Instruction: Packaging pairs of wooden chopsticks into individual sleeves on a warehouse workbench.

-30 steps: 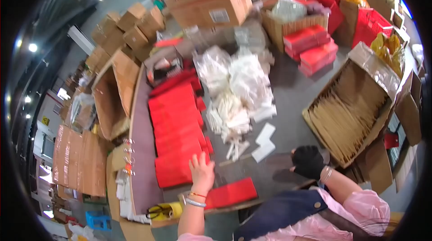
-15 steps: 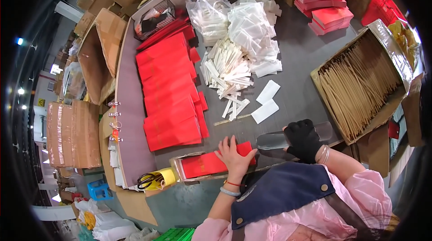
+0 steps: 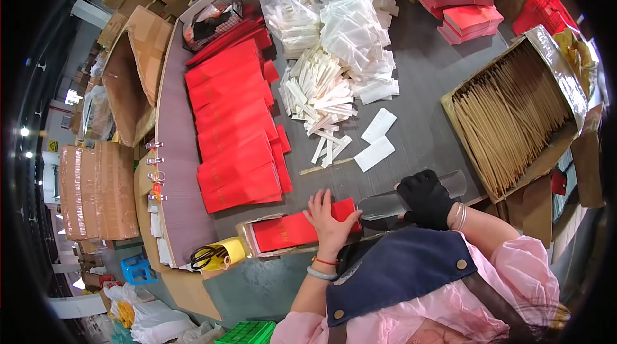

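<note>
At the table's front edge, my left hand (image 3: 331, 224) lies spread over a long red packet (image 3: 286, 231). The packet sits in a shallow cardboard tray (image 3: 248, 241). My right hand (image 3: 424, 200), in a black glove with bare fingertips, is closed around a clear plastic sleeve (image 3: 379, 205). The sleeve lies along the table edge, and its left end comes close to the packet's right end. Two white slips (image 3: 375, 153) rest just beyond the sleeve. Between them and the bags, narrow white paper-wrapped strips (image 3: 318, 87) form a loose pile.
Overlapping red envelopes (image 3: 238, 177) line the left side. Scissors stand in a yellow holder (image 3: 232, 251) beside the tray. White packets in clear bags (image 3: 353, 29) fill the back. At right is a carton (image 3: 491, 180) of thin brown sticks; red stacks (image 3: 472, 21) sit behind it.
The plastic sleeve has shifted left in my right hand, its end now nearer the red packet. My left hand stays on the packet. The whole view has shifted slightly.
</note>
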`<state>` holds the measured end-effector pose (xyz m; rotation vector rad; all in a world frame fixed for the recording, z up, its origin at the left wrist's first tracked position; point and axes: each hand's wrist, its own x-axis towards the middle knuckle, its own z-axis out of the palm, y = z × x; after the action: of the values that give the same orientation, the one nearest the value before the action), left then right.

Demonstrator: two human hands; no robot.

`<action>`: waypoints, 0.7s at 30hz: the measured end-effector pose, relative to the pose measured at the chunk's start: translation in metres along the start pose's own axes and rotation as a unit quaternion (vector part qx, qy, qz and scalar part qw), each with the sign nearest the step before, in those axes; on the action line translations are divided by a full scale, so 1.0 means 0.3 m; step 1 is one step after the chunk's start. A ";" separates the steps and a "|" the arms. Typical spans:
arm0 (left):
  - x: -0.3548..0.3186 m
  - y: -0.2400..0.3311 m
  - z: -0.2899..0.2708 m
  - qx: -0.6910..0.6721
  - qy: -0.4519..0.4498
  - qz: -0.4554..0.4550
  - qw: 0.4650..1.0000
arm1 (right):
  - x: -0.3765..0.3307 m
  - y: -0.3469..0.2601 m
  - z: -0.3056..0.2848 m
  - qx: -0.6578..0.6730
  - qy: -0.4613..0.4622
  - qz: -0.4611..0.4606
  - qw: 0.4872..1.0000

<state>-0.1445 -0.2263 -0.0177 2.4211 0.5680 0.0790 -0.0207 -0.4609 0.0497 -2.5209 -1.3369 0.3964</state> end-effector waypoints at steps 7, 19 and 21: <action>-0.001 -0.013 0.003 0.006 0.008 -0.002 1.000 | 0.008 -0.001 0.006 -0.007 -0.009 -0.004 1.000; 0.128 -0.018 -0.032 -0.056 0.012 0.090 0.994 | 0.148 -0.073 0.068 0.080 0.054 -0.045 0.994; 0.263 -0.001 -0.012 -0.032 0.053 0.115 0.991 | 0.091 0.076 0.103 0.054 0.114 0.022 0.992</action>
<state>-0.0739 -0.1910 -0.0217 2.4211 0.3259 0.3204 0.0004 -0.4474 0.0099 -2.4242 -1.1456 0.1768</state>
